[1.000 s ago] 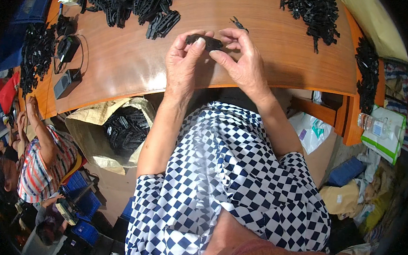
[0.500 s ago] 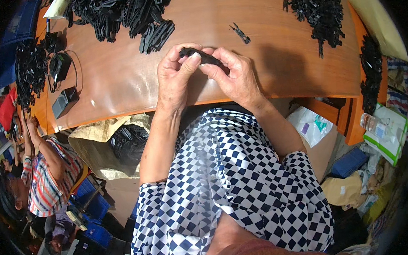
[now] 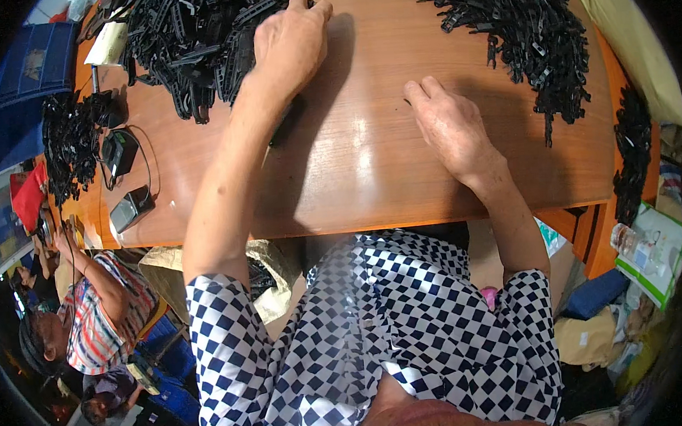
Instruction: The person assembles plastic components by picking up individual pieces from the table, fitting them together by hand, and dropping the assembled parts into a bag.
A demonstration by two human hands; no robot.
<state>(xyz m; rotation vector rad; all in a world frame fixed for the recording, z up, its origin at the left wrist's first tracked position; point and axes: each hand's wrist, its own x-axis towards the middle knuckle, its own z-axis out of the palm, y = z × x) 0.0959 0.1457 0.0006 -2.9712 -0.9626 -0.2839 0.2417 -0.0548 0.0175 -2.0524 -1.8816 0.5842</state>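
Note:
My left hand [image 3: 293, 40] reaches to the right edge of a large pile of long black plastic parts [image 3: 182, 47]. Its fingers are closed at the tips, with a bit of a black plastic part [image 3: 311, 4] showing between them. My right hand [image 3: 451, 124] is low over the middle of the tabletop, thumb and fingers drawn together. A speck of something dark shows at its fingertips, too small to name. Partly behind my left forearm lies a black part [image 3: 287, 119].
Another heap of small black parts [image 3: 537, 41] lies at the right. Black adapters [image 3: 131, 209] with a cord and a bundle of black parts [image 3: 71, 147] are at the left edge. A person in a striped shirt [image 3: 102, 321] sits left. Below the table edge is an opened sack [image 3: 283, 283].
My hands, earlier together around a black part, have separated. The left went up to the left pile; the right moved right, over where a small loose part lay. The view has tilted slightly.

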